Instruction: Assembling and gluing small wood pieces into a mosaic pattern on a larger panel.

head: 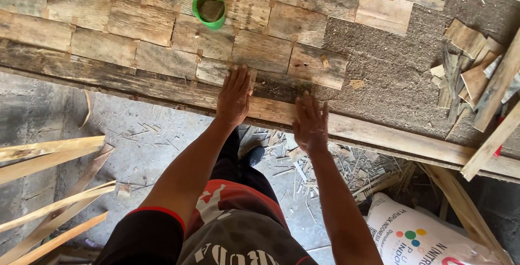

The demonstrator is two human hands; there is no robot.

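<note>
My left hand (234, 96) lies flat, fingers together, on the front edge of a wooden work surface (135, 81), its fingertips touching a thin wood veneer piece (216, 71). My right hand (310, 122) rests flat on the same front plank (379, 135) a little to the right, beside another veneer piece (317, 65). Several veneer sheets (108, 26) lie edge to edge in rows across the surface, joined by small tape tabs. Neither hand holds anything.
A green cup (209, 9) stands on the sheets at the back. Right of the sheets the bare coarse board (395, 75) shows, with a pile of veneer scraps (471, 64). Wood strips (49, 189) lean at left; a white sack (422, 232) and shavings lie on the floor.
</note>
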